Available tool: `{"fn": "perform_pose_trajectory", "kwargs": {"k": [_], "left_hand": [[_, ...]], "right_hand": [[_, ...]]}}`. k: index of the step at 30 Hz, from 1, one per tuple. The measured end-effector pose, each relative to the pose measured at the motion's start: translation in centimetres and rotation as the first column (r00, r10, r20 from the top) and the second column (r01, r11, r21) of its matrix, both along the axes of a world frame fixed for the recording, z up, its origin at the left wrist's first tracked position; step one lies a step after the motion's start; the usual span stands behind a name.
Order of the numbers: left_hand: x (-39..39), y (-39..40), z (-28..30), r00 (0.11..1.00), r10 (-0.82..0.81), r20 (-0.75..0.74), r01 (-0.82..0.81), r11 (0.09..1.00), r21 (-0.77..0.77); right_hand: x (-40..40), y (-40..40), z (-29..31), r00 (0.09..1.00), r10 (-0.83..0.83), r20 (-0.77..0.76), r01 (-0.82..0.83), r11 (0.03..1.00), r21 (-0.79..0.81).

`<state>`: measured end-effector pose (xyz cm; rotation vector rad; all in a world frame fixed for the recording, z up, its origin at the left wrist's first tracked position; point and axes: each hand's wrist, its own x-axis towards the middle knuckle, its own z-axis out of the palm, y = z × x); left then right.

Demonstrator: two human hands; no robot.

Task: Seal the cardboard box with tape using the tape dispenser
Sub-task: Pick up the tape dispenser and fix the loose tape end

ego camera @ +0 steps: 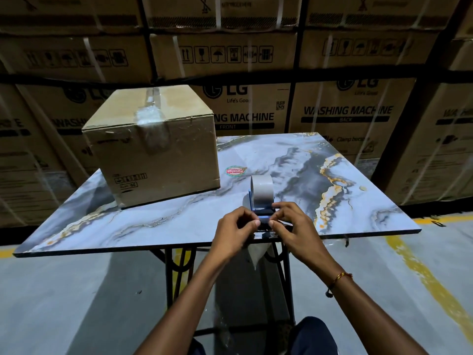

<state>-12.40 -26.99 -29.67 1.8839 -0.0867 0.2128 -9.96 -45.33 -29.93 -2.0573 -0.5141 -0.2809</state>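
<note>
A closed brown cardboard box [153, 147] stands on the left back part of the marble-patterned table [179, 221]. Clear tape runs along its top seam and down its front face. The blue tape dispenser [261, 198] with a roll of clear tape stands near the table's front edge, right of the box and apart from it. My left hand [236, 230] and my right hand [290, 226] both pinch the dispenser's near end, fingers curled on it. A loose strip of tape [256, 254] hangs below the table edge between my hands.
Large washing-machine cartons [345, 111] are stacked wall-like behind the table. A round sticker [236, 171] lies on the tabletop. The table stands on a black metal frame [176, 272] over a grey floor with yellow lines [430, 278]. My knee [314, 336] shows below.
</note>
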Motion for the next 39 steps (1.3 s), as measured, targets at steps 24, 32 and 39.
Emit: {"fn": "perform_pose_trajectory", "kwargs": {"k": [24,32,39], "left_hand": [[0.2,-0.1,1.3,0.977,-0.058,-0.205,0.005,0.968,-0.252],[0.2,0.0,1.3,0.974,-0.073,-0.216,0.017,0.967,-0.254],[0.2,0.2,1.2,0.968,-0.098,-0.229,0.03,0.958,-0.285]], "right_hand": [[-0.3,-0.6,1.2,0.873,0.162,-0.46,0.101,0.862,0.497],[-0.3,-0.5,1.1,0.9,0.147,-0.411,0.047,0.903,0.426],[0.1,-0.2,0.5,0.886,0.118,-0.448,0.049,0.938,0.344]]}}
